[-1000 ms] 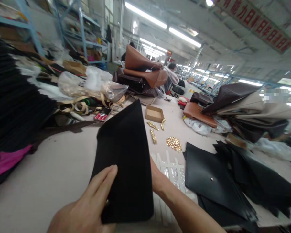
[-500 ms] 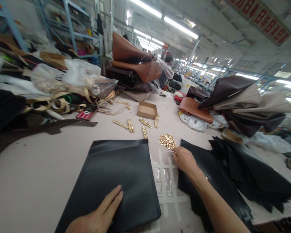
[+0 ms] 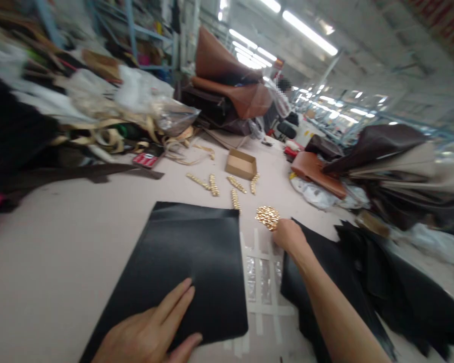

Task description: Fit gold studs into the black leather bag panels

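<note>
A flat black leather panel (image 3: 181,262) lies on the pale worktable (image 3: 60,262) in front of me. My left hand (image 3: 151,335) rests flat on its near edge, fingers stretched out. My right hand (image 3: 289,236) reaches forward to a small heap of gold metal studs (image 3: 267,217); its fingers are curled at the heap and hidden from me. Rows of gold studs (image 3: 234,194) lie beyond the panel. Taped clear strips (image 3: 263,275) mark the table between panel and right arm.
A pile of black leather pieces (image 3: 363,282) lies under and right of my right arm. A small cardboard box (image 3: 241,164), a red calculator (image 3: 146,160), tan straps and plastic bags sit further back. Stacks of brown and dark leather (image 3: 386,161) stand at right and centre back.
The black panel, held up a second ago, now lies flat on the table. My right hand left it and moved forward to the stud heap; my left hand stays on its near edge.
</note>
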`<act>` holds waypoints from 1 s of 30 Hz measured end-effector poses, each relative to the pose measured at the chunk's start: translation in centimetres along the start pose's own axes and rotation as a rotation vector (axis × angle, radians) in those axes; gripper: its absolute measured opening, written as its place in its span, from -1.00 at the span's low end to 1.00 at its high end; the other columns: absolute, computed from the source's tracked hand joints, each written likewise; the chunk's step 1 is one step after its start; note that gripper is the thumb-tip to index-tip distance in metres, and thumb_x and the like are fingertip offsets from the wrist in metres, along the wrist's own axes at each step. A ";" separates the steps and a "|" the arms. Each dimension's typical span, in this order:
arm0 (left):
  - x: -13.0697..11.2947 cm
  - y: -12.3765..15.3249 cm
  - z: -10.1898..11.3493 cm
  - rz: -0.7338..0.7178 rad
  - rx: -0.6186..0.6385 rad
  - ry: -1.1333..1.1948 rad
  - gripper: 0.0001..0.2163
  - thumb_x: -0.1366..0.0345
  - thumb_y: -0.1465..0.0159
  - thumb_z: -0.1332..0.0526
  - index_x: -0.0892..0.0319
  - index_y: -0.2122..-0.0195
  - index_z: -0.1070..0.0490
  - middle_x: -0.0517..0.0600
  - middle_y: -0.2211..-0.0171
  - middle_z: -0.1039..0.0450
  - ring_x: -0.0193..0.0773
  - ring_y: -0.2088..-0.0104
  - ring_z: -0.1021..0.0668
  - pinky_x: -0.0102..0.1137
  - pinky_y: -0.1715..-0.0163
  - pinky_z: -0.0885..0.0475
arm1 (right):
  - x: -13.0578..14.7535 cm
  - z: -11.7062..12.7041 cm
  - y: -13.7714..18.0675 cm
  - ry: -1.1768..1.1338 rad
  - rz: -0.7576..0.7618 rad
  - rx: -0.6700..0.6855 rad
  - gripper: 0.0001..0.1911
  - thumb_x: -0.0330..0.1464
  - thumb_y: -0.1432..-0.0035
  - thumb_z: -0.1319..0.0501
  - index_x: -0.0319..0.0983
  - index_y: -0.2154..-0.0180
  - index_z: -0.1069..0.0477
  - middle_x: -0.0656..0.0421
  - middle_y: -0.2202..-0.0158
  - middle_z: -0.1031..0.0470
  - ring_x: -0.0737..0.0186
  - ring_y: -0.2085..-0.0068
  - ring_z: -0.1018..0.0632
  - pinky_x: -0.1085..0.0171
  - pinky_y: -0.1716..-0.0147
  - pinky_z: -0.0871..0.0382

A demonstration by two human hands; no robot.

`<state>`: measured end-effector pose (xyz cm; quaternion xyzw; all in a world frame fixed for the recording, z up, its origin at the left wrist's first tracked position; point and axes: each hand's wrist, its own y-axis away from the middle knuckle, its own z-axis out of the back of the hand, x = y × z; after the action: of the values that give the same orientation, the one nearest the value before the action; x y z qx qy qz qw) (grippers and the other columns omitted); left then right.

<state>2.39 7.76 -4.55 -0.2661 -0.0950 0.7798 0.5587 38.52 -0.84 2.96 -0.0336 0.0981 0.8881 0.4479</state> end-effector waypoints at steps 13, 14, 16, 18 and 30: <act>-1.7 -1.1 3.1 0.029 0.249 0.041 -0.63 0.17 -0.34 -0.12 0.26 -0.09 -0.39 0.14 -0.08 -0.50 -0.08 0.26 -0.63 -0.22 0.36 -0.51 | 1.5 -0.8 3.3 -0.342 0.215 0.055 -0.68 -0.27 -0.17 -0.13 -0.26 0.16 -0.58 0.07 0.37 -0.62 0.11 0.32 -0.61 0.23 0.29 -0.42; -1.7 -1.1 3.1 0.026 0.251 0.048 -0.63 0.17 -0.35 -0.12 0.25 -0.09 -0.39 0.13 -0.08 -0.50 -0.08 0.27 -0.62 -0.21 0.36 -0.50 | 2.9 -1.0 4.8 -0.518 0.284 0.116 -0.66 -0.22 -0.19 -0.14 -0.26 0.15 -0.56 0.11 0.40 -0.61 0.15 0.37 -0.59 0.25 0.33 -0.42; -1.7 -1.1 3.1 0.030 0.257 0.059 -0.64 0.16 -0.35 -0.11 0.25 -0.08 -0.38 0.13 -0.08 -0.48 -0.08 0.27 -0.62 -0.20 0.38 -0.48 | 6.0 -1.1 8.0 -0.831 0.426 0.281 -0.66 -0.15 -0.20 -0.17 -0.26 0.18 -0.54 0.14 0.44 -0.57 0.19 0.42 -0.55 0.25 0.37 -0.40; -1.8 -1.1 3.2 0.043 0.270 0.065 -0.63 0.16 -0.35 -0.10 0.25 -0.09 -0.37 0.14 -0.08 -0.48 -0.07 0.26 -0.61 -0.19 0.38 -0.47 | 8.9 -0.8 10.7 -0.873 0.535 0.367 -0.73 -0.18 -0.21 -0.18 -0.22 0.22 -0.52 0.18 0.43 -0.55 0.21 0.40 -0.53 0.26 0.35 -0.38; -1.6 -1.1 3.4 0.045 0.286 0.096 -0.62 0.11 -0.36 -0.09 0.23 -0.10 -0.32 0.04 0.04 -0.49 -0.12 0.33 -0.56 -0.20 0.45 -0.44 | 13.3 1.0 12.6 -0.532 0.719 0.327 -0.85 -0.43 -0.23 -0.14 -0.19 0.32 -0.50 0.20 0.35 -0.57 0.23 0.31 -0.55 0.29 0.30 -0.28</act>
<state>1.88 7.16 -0.76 -0.2228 0.0500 0.7840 0.5772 20.55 2.57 3.84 0.3019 0.1242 0.9374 0.1210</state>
